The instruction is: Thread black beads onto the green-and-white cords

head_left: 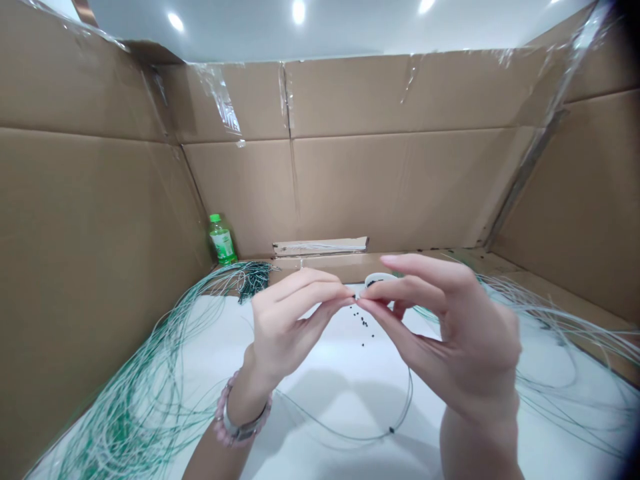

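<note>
Hands: left hand (285, 327) and right hand (450, 327) pinch thin green cord (400, 417) end between fingertips | tiny black beads (364, 325) on white desk (345, 380) below, close for picking.

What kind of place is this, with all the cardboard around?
It looks like a small handwork booth, probably for threading beads: cardboard walls taped around a white table, heaps of green cord, and tiny black beads below the two hands.

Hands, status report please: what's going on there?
Left hand and right hand pinched fingertip to fingertip on thin cord. Loose black beads on white table. Nothing blocking.
</note>
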A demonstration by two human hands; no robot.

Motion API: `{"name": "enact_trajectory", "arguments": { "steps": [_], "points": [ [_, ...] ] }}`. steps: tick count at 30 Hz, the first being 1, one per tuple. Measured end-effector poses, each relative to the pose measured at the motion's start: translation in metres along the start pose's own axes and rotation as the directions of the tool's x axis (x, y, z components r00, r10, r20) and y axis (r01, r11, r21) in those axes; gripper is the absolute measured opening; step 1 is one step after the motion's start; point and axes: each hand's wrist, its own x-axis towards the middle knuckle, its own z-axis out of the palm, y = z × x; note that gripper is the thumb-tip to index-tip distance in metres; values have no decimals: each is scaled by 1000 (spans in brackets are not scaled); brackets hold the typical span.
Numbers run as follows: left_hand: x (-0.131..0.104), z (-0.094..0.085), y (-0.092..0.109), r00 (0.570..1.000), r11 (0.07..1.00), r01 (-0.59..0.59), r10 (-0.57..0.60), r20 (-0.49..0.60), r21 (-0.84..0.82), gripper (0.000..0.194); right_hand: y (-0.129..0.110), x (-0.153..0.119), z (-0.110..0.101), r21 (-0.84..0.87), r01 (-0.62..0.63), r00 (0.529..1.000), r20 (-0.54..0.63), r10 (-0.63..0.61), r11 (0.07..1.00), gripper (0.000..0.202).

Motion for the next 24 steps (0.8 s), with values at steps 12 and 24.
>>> {"name": "enact_trajectory", "arguments": {
  "steps": [12, 24],
  "points": [
    [3, 1, 1, 998, 996, -61, 61, 5, 62, 11, 2, 2, -4, -32, 25, 999, 21, -24, 999, 57],
    [0, 1, 3, 994, 986, -108, 109, 0, 129, 13, 1, 2, -4, -69, 64, 997, 52, -61, 996, 64]
  ]
}}
